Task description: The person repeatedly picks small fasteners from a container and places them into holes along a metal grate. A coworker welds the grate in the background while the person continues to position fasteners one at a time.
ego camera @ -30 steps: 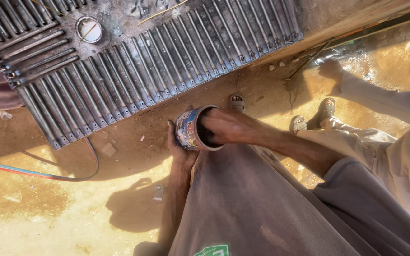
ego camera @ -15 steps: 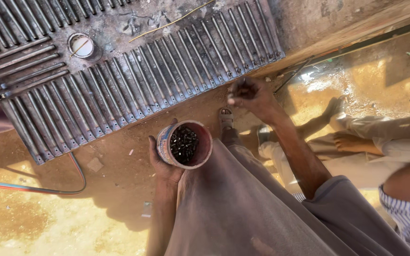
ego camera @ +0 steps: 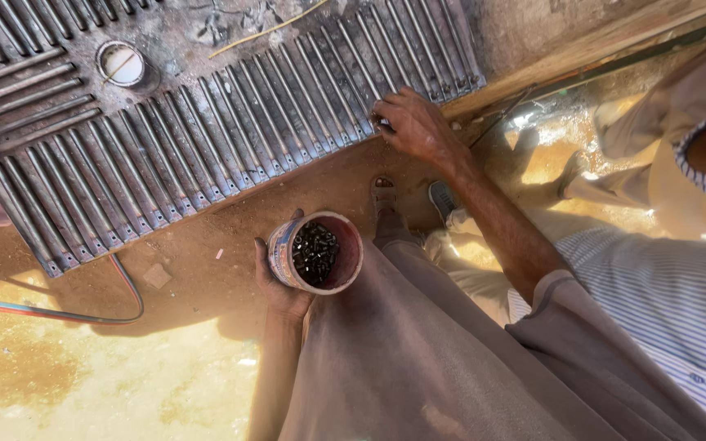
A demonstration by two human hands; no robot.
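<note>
My left hand (ego camera: 275,282) grips a small round can (ego camera: 317,252) from below; it holds several small dark metal pieces. My right hand (ego camera: 414,126) reaches forward to the near edge of a large grey ribbed metal panel (ego camera: 206,139), its fingers pinched at the end of one rib. Whether something small is between those fingers I cannot tell. A round hole (ego camera: 121,64) sits in the panel's upper left. My grey garment fills the lower middle of the view.
A red and blue hose (ego camera: 83,314) curves over the dirt ground at left. Another person in a striped shirt (ego camera: 672,294) crouches at right, a sandalled foot (ego camera: 384,196) near the panel edge. A wooden plank (ego camera: 598,41) runs along the top right.
My right hand came out of the can and moved up and right to the panel's edge. The can, open side up, stays in my left hand. The view shifted, bringing the person at right closer.
</note>
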